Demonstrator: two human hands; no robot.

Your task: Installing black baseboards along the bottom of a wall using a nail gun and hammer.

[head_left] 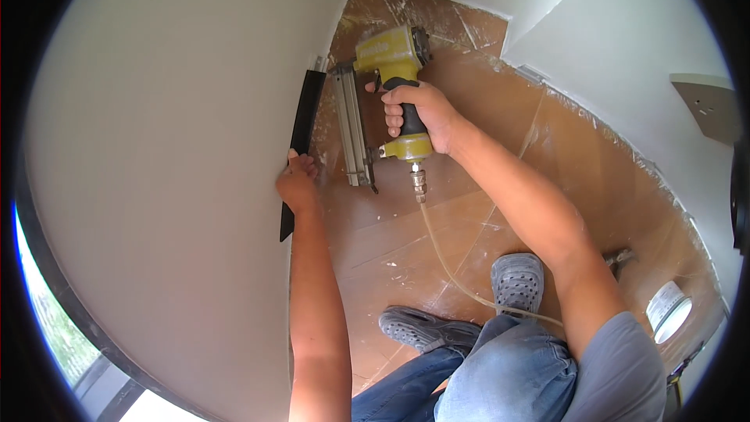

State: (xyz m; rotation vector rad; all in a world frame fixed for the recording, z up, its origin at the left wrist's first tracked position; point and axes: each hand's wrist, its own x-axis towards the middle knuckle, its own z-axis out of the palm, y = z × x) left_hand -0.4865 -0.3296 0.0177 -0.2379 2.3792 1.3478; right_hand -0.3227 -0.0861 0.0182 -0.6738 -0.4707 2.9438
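"How do the hands stand?"

"The left hand (298,184) is curled nearly closed on the black strip (307,113), thumb laid along it, at the foot of the pale wall (180,148). The right hand (414,113) is wrapped fully round the grip of the yellow nail gun (391,51)."

"What worries you first?"

"The nose points at the strip's upper end, with the left hand further down the same strip. If a nail glanced off something hard behind it, those fingers could be hit."

"Is the trigger being pressed?"

"I can't tell; the index finger is near it, but the fingers hide the rest. Nor can I say whether the nose touches the strip. A squeeze with the nose off it would risk a loose shot."

"And the strip?"

"Held by one hand partway along, it might pivot if the gun nudged its upper end."

"Further out?"

"The air hose (439,254) runs from the gun's base across the floor (461,164) to the grey shoe (518,277). A shifting foot could snag it and jerk the gun. The white tub (669,312) lies well apart."
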